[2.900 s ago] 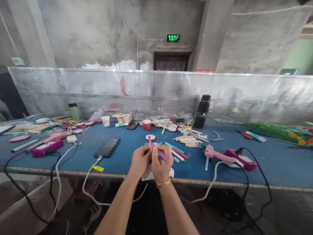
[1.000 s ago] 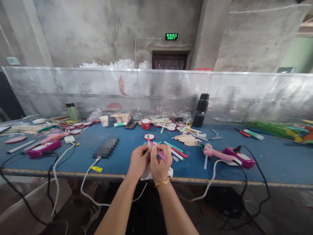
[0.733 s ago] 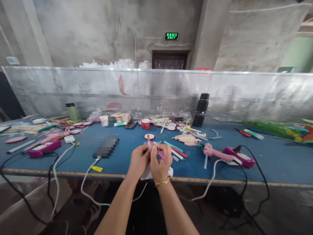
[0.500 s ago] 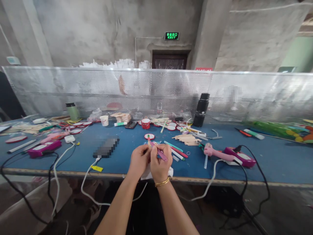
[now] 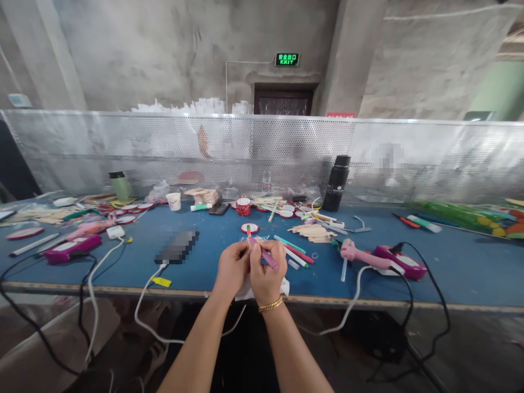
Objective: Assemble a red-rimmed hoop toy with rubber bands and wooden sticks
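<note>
My left hand [image 5: 231,268] is closed, pinching a craft stick [image 5: 248,231] whose upper end is coloured green and red. Gripped like a pen in my right hand [image 5: 267,275] is a purple marker [image 5: 269,260], its tip at the stick. The two hands touch each other at the table's front edge, and the fingers hide the stick's lower part. Just beyond them lies a white disc with a red rim [image 5: 254,227]. Beside my right hand are a red marker [image 5: 305,255], a teal marker [image 5: 282,239] and a loose white cap [image 5: 293,264]. White tissue [image 5: 242,291] shows under the hands.
Bare wooden sticks [image 5: 314,233] lie to the right, near a pink glue gun [image 5: 360,255]. On the left are a blurred-out phone [image 5: 178,248] with a white cable, and a purple power strip [image 5: 73,248]. A black bottle [image 5: 338,183] and paper cup [image 5: 174,201] stand behind.
My right hand and the purple marker have shifted very slightly left along the stick. My left hand keeps its pinch, and the things on the table lie as before.
</note>
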Available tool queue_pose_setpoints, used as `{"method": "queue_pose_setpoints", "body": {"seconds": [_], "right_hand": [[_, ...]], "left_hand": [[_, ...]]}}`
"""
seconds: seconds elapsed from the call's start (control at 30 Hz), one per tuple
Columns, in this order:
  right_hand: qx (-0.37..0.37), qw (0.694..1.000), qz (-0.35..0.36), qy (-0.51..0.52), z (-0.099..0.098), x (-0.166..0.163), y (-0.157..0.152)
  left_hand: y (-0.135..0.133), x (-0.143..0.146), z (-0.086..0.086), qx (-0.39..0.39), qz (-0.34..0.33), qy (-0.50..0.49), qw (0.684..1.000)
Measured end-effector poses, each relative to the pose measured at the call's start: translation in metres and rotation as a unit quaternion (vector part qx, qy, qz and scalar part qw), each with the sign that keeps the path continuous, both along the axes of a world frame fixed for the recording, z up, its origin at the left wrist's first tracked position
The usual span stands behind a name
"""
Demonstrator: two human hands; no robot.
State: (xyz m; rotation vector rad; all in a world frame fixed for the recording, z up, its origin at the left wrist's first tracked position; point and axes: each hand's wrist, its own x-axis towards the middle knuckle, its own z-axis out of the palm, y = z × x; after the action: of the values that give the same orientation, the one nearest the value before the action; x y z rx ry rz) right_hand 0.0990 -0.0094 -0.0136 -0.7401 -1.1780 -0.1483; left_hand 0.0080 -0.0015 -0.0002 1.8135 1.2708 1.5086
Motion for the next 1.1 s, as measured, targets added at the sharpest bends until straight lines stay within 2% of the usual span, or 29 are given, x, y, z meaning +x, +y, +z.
{"method": "queue_pose_setpoints", "body": {"seconds": [1.1], "right_hand": [[-0.013, 1.0, -0.006, 0.017, -0.0032, 0.0007, 0.0023]], "left_hand": [[0.0004, -0.0012, -0.0001, 0.001, 0.002, 0.018, 1.0]]}}
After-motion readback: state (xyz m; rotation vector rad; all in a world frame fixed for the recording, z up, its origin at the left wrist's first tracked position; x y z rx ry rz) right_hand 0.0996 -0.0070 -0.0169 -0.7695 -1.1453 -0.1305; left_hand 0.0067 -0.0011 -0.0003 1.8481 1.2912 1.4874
